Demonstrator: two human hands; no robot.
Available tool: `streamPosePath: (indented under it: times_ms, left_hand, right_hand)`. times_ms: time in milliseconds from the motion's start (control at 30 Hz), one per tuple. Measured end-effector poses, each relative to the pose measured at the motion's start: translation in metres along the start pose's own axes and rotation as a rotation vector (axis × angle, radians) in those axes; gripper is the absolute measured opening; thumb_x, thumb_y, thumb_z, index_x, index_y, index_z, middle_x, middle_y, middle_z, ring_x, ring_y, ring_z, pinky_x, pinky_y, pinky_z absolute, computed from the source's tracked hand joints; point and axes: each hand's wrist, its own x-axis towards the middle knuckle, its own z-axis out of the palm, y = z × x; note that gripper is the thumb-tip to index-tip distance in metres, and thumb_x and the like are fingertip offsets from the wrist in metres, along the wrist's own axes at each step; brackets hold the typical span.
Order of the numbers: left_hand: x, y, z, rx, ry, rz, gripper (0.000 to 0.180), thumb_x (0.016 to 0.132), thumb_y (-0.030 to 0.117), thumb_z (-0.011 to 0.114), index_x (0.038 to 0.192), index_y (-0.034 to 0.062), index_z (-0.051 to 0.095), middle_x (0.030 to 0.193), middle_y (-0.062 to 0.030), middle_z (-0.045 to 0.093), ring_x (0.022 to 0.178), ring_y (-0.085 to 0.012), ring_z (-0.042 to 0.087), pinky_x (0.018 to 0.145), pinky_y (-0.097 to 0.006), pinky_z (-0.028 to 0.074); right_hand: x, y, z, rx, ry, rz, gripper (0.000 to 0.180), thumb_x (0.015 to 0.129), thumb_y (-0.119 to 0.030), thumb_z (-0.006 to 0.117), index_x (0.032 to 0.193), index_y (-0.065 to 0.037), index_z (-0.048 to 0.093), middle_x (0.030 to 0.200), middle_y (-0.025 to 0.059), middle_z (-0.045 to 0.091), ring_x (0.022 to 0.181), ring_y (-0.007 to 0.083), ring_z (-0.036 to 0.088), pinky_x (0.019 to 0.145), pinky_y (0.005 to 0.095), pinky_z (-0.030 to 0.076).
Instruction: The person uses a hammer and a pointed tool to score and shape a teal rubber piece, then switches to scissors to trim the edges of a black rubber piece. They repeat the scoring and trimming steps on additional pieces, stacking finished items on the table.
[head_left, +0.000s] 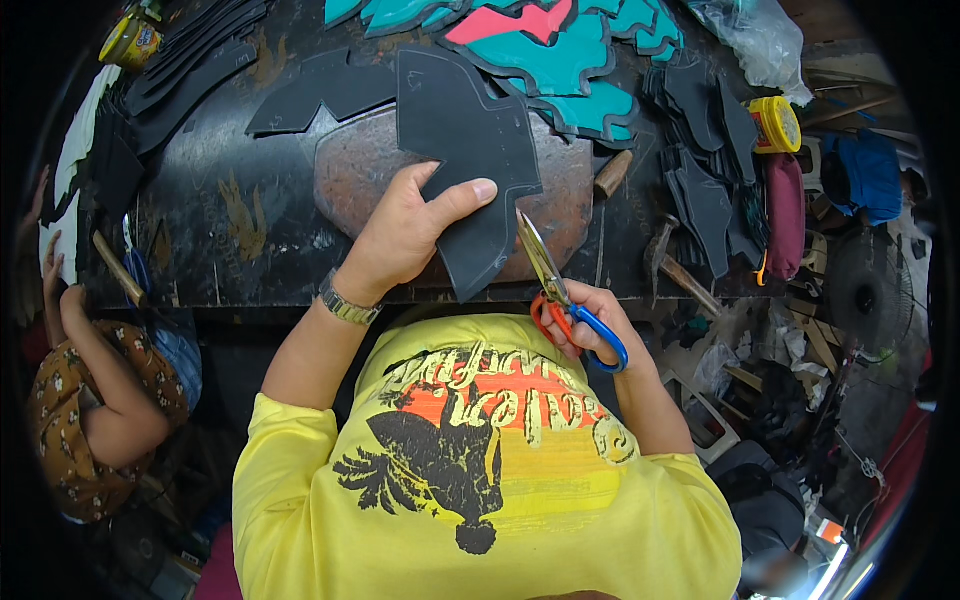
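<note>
My left hand [398, 228] grips a flat black cut-out piece [455, 115] with notched edges and pale marked lines, thumb on top. It is held above a brown slab [352, 180] on the dark table. In my right hand [603, 312] is a pair of scissors [542, 258] with one red and one blue handle. The blades point up and away beside the piece's right edge, their tips close to it. Whether they touch the piece I cannot tell. Behind my left hand lies another black cut-out piece [325, 88].
Teal pieces with black borders [540, 60] and a pink piece [515, 22] lie at the far side. Black pieces [700, 180] are stacked right, near a hammer [685, 275] and yellow tub [775, 125]. A co-worker's arm [120, 400] is at left.
</note>
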Motion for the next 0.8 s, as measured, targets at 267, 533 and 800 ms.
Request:
streamPosePath:
  times_ms: [267, 533, 800]
  left_hand:
    - [0.001, -0.003, -0.004, 0.056, 0.003, 0.001, 0.029, 0.097, 0.020, 0.072, 0.112, -0.0044, 0.067, 0.100, -0.0075, 0.074, 0.084, -0.0111, 0.071, 0.073, -0.025, 0.059]
    - [0.002, -0.003, -0.003, -0.010, 0.004, -0.015, 0.030, 0.097, 0.020, 0.071, 0.114, -0.0050, 0.066, 0.100, -0.0082, 0.074, 0.083, -0.0118, 0.072, 0.072, -0.024, 0.059]
    - [0.002, -0.003, -0.004, 0.007, 0.000, -0.022, 0.029, 0.098, 0.019, 0.070, 0.113, -0.0048, 0.066, 0.100, -0.0093, 0.074, 0.083, -0.0132, 0.072, 0.073, -0.026, 0.060]
  right_hand:
    - [-0.001, -0.003, 0.001, -0.150, 0.076, 0.064, 0.069, 0.077, -0.065, 0.084, 0.099, -0.003, 0.063, 0.068, -0.0011, 0.057, 0.049, 0.0041, 0.050, 0.045, 0.0182, 0.036]
    - [0.001, -0.003, 0.004, -0.183, 0.088, 0.061, 0.066, 0.080, -0.064, 0.082, 0.098, -0.003, 0.063, 0.069, -0.0011, 0.056, 0.050, 0.0042, 0.051, 0.045, 0.0191, 0.037]
    - [0.000, -0.003, -0.006, -0.083, 0.000, 0.063, 0.037, 0.085, -0.032, 0.083, 0.098, -0.006, 0.061, 0.085, -0.0023, 0.059, 0.058, 0.0021, 0.053, 0.049, 0.0185, 0.042]
